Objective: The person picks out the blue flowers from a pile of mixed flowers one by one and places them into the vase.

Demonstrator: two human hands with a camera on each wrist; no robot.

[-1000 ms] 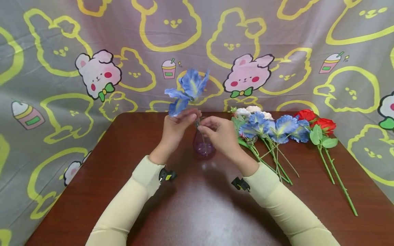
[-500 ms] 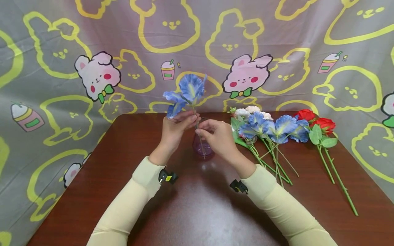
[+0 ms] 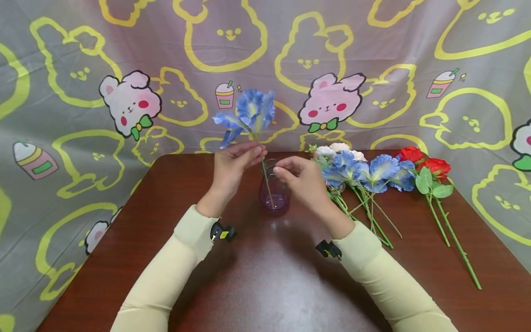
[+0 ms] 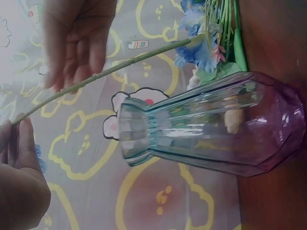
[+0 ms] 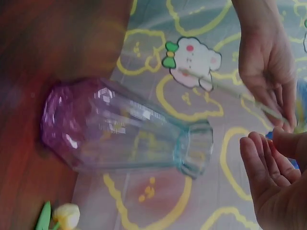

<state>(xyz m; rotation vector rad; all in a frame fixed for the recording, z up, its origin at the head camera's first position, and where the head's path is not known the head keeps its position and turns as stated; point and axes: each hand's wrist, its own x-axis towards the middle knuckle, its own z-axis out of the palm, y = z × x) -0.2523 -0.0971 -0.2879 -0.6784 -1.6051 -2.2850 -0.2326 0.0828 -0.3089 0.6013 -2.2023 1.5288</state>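
Note:
My left hand (image 3: pixel 232 166) pinches the stem (image 3: pixel 267 182) of a blue artificial iris (image 3: pixel 255 110) between thumb and fingers, just under the bloom. Beside the stem, in the head view, my right hand (image 3: pixel 304 182) holds nothing; its fingers are loosely bent, thumb and forefinger tips near each other. A clear glass vase (image 4: pixel 206 129), purple at the base, stands upright on the table behind the stem. In the left wrist view the stem (image 4: pixel 129 61) slants past the vase mouth, outside the glass, its lower end above the table. Through the glass no stem shows inside the vase.
Right of the vase lie pale flowers (image 3: pixel 325 152), more blue irises (image 3: pixel 379 173) and red roses (image 3: pixel 433 168), their stems pointing toward the front. A patterned curtain (image 3: pixel 265 46) hangs behind the brown table (image 3: pixel 166 193). A yellowish bloom (image 5: pixel 66 216) shows in the right wrist view.
My right fingers have come off the stem and moved slightly right. My left hand has shifted a little left and up, with the iris in it.

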